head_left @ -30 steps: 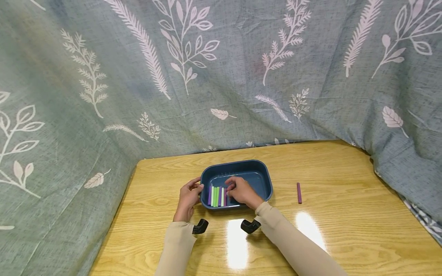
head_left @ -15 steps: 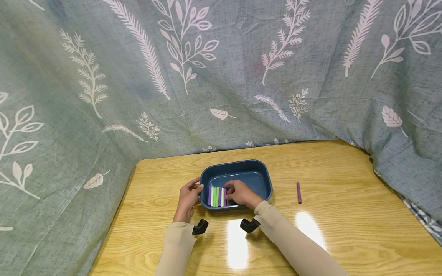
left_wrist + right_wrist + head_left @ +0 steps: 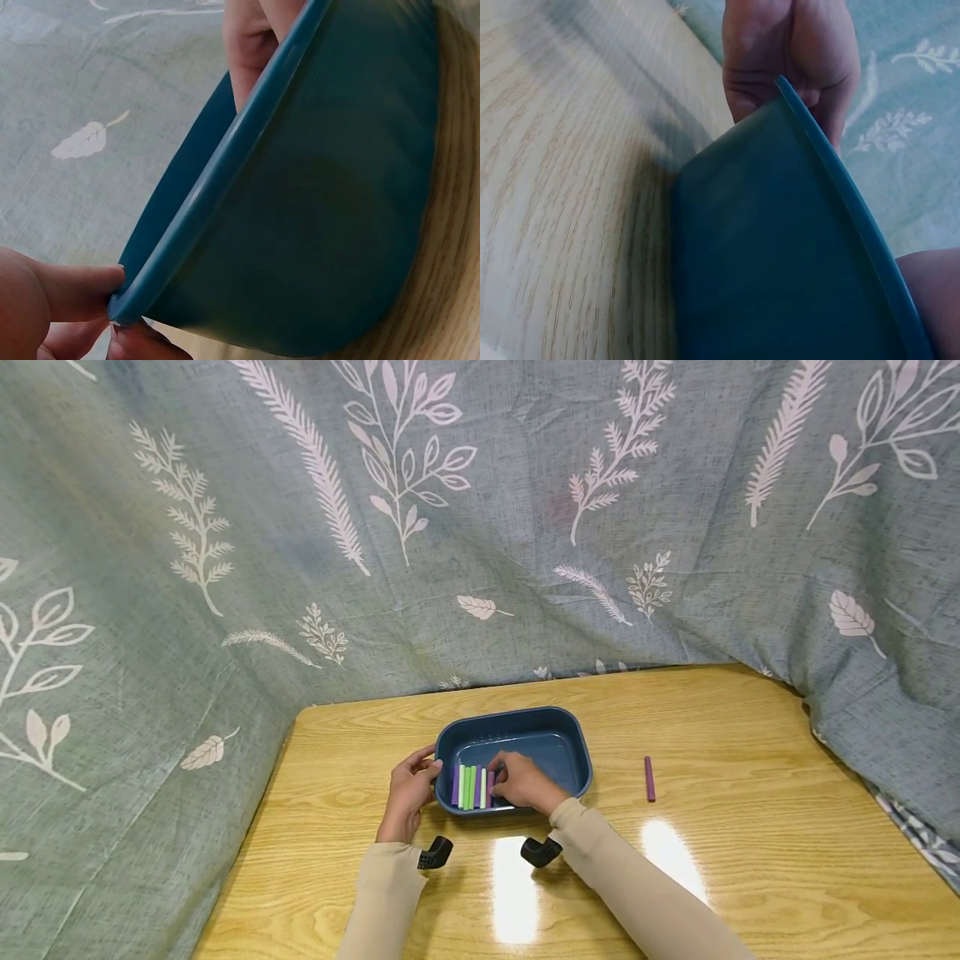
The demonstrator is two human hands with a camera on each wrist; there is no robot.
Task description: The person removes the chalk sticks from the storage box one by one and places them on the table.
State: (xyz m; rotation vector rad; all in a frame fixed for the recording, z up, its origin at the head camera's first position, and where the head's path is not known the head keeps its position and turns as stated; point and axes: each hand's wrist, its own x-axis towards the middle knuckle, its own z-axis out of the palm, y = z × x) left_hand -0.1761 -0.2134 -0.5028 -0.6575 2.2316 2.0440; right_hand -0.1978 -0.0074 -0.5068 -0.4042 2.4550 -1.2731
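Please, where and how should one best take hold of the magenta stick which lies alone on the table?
I would pinch the magenta stick at its middle, across the two long sides, coming from above with the right hand, the nearer one. It lies flat, slim and straight, roughly front to back, and nothing touches its long sides.

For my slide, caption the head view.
Left hand holds a blue tub, right hand inside beside a row of sticks.
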